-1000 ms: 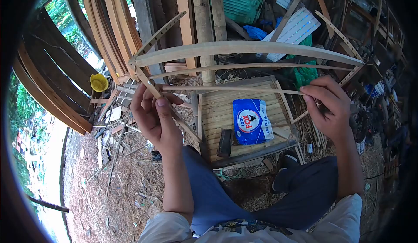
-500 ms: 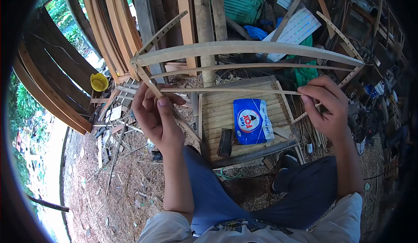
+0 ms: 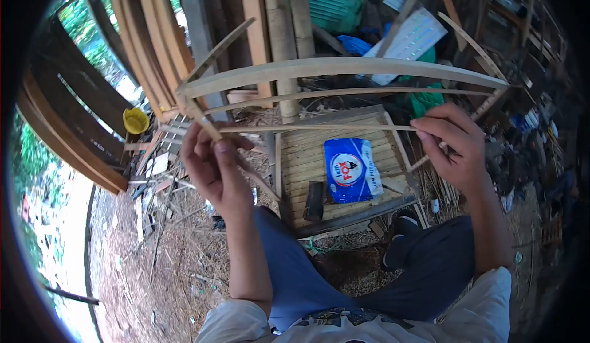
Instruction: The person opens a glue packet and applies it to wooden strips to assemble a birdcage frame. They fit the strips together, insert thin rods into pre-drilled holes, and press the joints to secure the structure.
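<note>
A light wooden frame hangs before me, with a thick, gently curved bar along its far side. Perforated slats stand at its ends, a left one and a right one. My left hand is closed around the near part of the left end piece, thumb on top. A thin wooden strip runs across from there to my right hand, which pinches its right end between thumb and fingers. Between bar and strip lies another thin strip. The left end of the held strip is partly hidden by fingers.
Below the hands is a slatted bamboo board bearing a blue glue packet and a dark block. Curved timbers lean at the back left near a yellow container. A green crate stands behind. Scraps litter the ground.
The view has shifted slightly, so frame and background sit a little further left. Both hands keep the same holds; the right hand and strip end have moved slightly left.
</note>
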A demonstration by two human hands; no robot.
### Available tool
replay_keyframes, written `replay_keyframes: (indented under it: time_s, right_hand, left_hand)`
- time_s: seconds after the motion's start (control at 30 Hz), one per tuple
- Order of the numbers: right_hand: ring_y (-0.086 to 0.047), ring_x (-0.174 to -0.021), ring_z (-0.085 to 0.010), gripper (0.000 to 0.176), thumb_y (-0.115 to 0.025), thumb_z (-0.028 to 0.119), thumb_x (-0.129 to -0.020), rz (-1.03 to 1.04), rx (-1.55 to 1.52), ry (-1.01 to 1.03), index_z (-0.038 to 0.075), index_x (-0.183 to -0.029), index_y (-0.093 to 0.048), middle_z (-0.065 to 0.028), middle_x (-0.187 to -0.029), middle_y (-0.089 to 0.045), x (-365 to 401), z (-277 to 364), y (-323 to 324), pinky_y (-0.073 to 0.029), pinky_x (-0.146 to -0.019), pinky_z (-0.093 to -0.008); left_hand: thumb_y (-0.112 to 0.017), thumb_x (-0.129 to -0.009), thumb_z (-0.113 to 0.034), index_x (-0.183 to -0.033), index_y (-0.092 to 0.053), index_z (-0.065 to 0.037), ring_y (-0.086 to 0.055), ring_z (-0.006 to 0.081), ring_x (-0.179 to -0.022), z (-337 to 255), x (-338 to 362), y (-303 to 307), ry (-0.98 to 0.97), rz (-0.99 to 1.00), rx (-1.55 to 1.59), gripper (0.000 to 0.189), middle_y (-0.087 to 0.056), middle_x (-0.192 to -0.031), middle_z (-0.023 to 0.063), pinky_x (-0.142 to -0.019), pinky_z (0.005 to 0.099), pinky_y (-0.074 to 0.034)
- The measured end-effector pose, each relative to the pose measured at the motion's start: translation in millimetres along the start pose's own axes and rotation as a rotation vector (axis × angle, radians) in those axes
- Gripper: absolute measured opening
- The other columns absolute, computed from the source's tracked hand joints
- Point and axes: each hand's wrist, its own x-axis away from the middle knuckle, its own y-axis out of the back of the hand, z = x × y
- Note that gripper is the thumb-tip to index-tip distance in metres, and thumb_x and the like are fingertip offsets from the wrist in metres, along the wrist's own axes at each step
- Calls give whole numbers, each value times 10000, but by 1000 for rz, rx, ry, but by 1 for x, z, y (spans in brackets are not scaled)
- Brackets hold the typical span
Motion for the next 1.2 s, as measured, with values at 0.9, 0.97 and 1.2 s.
replay_keyframes:
  time_s: [0.9,0.97,1.2]
  right_hand:
    - [-626,-802,-251,295,-741,-44,-805,-102,131,158,71,-1076,-738,-67,-933,-650,5,-16,5,-472,-705,-367]
    - [-618,-793,-256,296,-729,-49,-808,-116,122,176,61,-1083,-730,-72,-936,-647,5,-16,8,-464,-703,-371]
    - [-597,-779,-237,321,-719,-36,-805,-77,122,288,65,-1109,-715,-67,-937,-631,4,-12,11,-438,-684,-364]
  left_hand:
    - [-477,-1080,-135,-1443,-391,-14,-634,163,-843,8,4,6,16,17,19,392,-632,-1157,137,-723,285,-529]
    - [-469,-1087,-178,-1437,-397,-18,-636,174,-869,10,3,6,21,4,55,391,-632,-1170,147,-732,289,-538]
    - [-458,-1090,-316,-1420,-419,-60,-622,193,-915,10,2,6,80,-30,333,420,-623,-1169,180,-760,311,-558]
